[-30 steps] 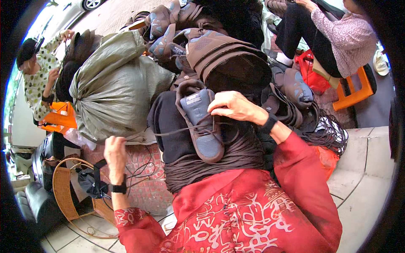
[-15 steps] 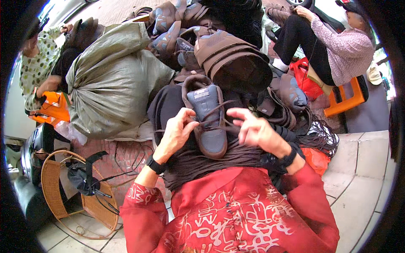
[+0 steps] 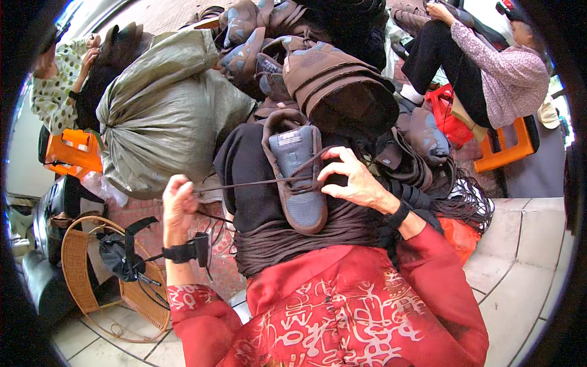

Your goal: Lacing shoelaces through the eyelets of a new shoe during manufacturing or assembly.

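Observation:
A brown shoe [image 3: 306,211] with a blue-grey toe and tongue lies on my dark-clad lap, its toe toward me. A dark brown shoelace [image 3: 244,184] stretches taut from its lower eyelets out to the left. My left hand [image 3: 178,205], slightly blurred, is closed on that lace well away from the shoe. At the shoe's right edge, my right hand [image 3: 353,180] has thumb and forefinger curled in a pinch by the eyelets. Another stretch of lace runs up from the shoe into those fingers. Many loose brown laces [image 3: 306,248] lie across my lap below the toe.
Stacked brown shoe uppers [image 3: 342,92] rise just beyond my lap. A bulging grey-green sack [image 3: 162,131] stands at the left, above a wicker chair frame [image 3: 79,275]. Two people sit at far left and far right by orange stools [image 3: 507,147]. More laces [image 3: 468,202] hang at the right.
My left hand has swung out left from beside the shoe, drawing the lace straight. My right hand has come in to the shoe's right edge, its fingers closing. The left person's lower hand has risen.

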Demonstrator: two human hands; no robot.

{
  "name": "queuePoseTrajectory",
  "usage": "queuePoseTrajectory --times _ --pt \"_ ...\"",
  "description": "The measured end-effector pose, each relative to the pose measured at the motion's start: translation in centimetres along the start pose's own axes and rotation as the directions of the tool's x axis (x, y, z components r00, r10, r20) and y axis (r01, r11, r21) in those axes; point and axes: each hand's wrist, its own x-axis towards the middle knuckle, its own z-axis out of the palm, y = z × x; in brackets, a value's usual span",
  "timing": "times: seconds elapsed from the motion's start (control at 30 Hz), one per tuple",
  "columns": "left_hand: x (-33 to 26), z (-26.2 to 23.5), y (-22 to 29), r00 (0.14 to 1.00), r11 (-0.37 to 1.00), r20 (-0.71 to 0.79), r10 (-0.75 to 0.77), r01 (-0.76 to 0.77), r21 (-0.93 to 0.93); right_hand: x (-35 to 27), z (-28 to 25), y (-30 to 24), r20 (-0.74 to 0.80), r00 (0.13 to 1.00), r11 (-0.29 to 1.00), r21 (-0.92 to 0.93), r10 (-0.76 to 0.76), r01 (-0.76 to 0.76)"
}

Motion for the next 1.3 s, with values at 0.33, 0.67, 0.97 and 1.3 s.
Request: queuePoseTrajectory --times 0.33,0.67,0.97,1.3 --pt "0.6 1.9 -1.6 0.77 -0.043 0.438 0.464 -0.474 0.88 2.4 0.2 -1.0 -0.145 0.933 0.809 -0.553 -0.328 0.199" --pt "-1.5 14.9 -5.5 0.712 -0.078 0.588 0.383 -0.61 0.789 1.9 0.3 -0.8 -0.005 0.996 0.965 -0.249 -0.083 0.08" --pt "-1.2 16.3 -4.9 0.781 -0.18 0.521 0.343 -0.49 0.853 2.1 1.0 -0.2 0.009 0.998 0.996 -0.061 0.063 -0.062" --pt "-0.7 1.2 2.1 0.909 0.316 0.413 0.064 -0.411 0.855 1.0 -12.2 3.6 0.21 0.948 0.971 -0.074 0.24 -0.229"
